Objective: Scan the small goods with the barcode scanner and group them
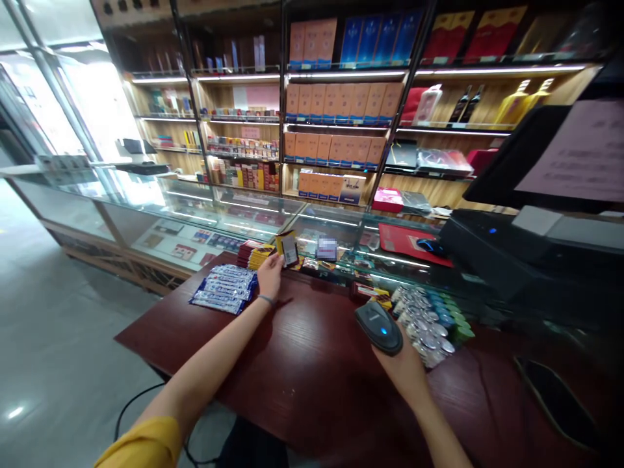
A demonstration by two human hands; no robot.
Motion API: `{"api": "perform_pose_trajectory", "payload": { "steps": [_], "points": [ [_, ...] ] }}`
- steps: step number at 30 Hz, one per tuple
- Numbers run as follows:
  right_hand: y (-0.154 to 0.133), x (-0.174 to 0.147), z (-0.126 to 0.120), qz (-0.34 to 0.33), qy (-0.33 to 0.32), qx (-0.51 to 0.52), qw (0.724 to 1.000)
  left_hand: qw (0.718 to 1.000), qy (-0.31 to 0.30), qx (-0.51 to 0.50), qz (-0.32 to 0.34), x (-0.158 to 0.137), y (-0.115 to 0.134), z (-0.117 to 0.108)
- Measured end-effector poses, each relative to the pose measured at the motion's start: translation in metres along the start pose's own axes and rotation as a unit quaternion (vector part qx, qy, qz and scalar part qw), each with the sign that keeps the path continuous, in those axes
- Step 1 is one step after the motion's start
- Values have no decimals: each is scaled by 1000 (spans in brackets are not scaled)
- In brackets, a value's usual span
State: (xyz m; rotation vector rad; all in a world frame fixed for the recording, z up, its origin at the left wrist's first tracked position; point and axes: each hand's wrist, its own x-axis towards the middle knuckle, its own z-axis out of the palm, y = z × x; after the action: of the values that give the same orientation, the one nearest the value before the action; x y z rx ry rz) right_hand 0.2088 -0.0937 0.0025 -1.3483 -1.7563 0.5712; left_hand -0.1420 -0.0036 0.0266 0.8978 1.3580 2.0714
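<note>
My left hand [270, 276] grips a small yellow and dark-brown packet [287, 249], held upright at the table's far edge with a pale label facing me. Just left of that hand lies a stack of similar yellow and dark-red packets [254, 255]. Several blue and silver wrapped sticks [224, 288] are laid in a row nearer to me. In my right hand [404, 364] is a black barcode scanner [379, 327] with a blue light on top, pointed forward and left. Beyond it sit more yellow and dark packets [371, 294], partly hidden by the scanner.
Rows of silver-topped small containers [424, 325] stand right of the scanner, with blue and green ones [453, 315] beside them. A phone [558, 396] lies at right. Behind the dark-red table [302, 357] runs a glass display counter [234, 214]; a monitor [541, 156] looms at right.
</note>
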Motion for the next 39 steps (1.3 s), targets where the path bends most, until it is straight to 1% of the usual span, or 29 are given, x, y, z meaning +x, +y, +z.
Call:
{"api": "perform_pose_trajectory", "payload": {
  "steps": [1,2,4,7,9,13,15,17,19,21,23,28,32,35,37,39],
  "points": [
    [2,0,0,3,2,-2,1000,998,8,53,46,11,6,-13],
    [3,1,0,5,3,-3,1000,989,-2,111,93,22,13,-26],
    [4,0,0,8,10,-4,1000,963,-15,213,165,43,26,-51],
    [3,-1,1,4,17,-6,1000,914,-56,337,220,68,41,-82],
    [2,-1,1,0,24,-7,1000,877,-104,398,249,81,46,-96],
    [4,-2,3,-13,45,-5,999,799,-207,473,309,98,46,-114],
    [9,0,4,-26,55,-5,998,762,-244,498,333,104,44,-119],
    [17,3,3,-38,60,-6,997,730,-261,523,355,107,42,-122],
    [25,6,3,-42,60,-2,997,707,-263,543,368,110,38,-124],
    [31,8,3,-37,58,4,998,697,-256,562,366,112,34,-124],
    [32,8,4,-31,65,8,997,693,-253,575,354,114,30,-124],
    [21,5,6,-9,88,12,996,706,-249,569,340,114,21,-118],
    [16,8,6,10,68,7,998,707,-240,574,335,111,16,-117],
    [17,12,5,12,44,9,999,707,-235,574,339,109,12,-118],
    [15,14,4,4,52,9,999,708,-232,570,347,105,11,-115],
    [9,16,1,1,64,9,998,711,-225,558,365,97,11,-106]
  ]
}}
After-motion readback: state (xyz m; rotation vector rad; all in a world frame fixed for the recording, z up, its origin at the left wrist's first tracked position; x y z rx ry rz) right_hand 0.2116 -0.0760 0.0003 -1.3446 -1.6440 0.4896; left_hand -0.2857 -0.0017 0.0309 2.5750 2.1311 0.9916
